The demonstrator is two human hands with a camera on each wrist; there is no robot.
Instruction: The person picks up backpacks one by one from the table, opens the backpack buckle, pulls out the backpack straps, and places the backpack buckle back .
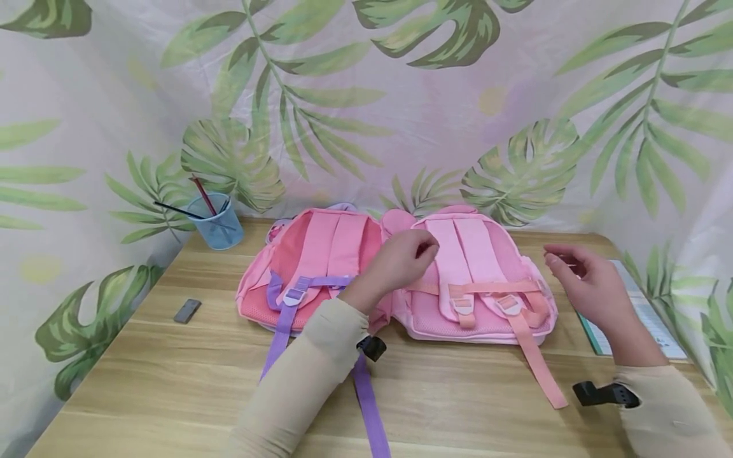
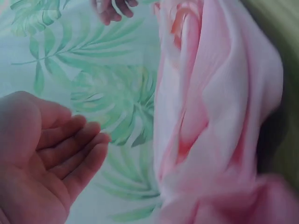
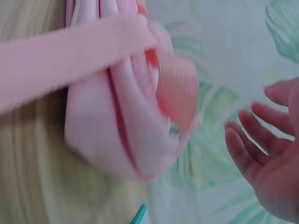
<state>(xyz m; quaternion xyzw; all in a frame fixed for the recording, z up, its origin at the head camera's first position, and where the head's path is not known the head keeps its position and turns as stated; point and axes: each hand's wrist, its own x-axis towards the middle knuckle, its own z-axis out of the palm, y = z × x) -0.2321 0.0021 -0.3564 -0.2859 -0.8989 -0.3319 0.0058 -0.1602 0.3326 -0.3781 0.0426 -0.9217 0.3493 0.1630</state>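
Two pink children's backpacks lie side by side on the table, their shoulder straps facing up. The left one, a coral-pink backpack [image 1: 277, 257], has purple webbing straps [image 1: 371, 407]. Peach webbing straps [image 1: 538, 369] hang from the light pink backpack [image 1: 424, 315] on the right. My left hand [image 1: 403, 257] hovers over the spot where the two bags meet; the left wrist view shows its fingers loosely bent around nothing. Just beyond the light pink backpack's right side, my right hand [image 1: 595, 292] hangs in the air, fingers relaxed and apart from the bag.
At the back left stands a blue mesh cup [image 1: 220, 232] with pens or pencils in it. A small grey block [image 1: 187, 311] lies at the left of the wooden table [image 1: 143, 394]. Under my right arm is a notebook [image 1: 658, 324]. A leaf-print curtain [image 1: 424, 121] hangs behind.
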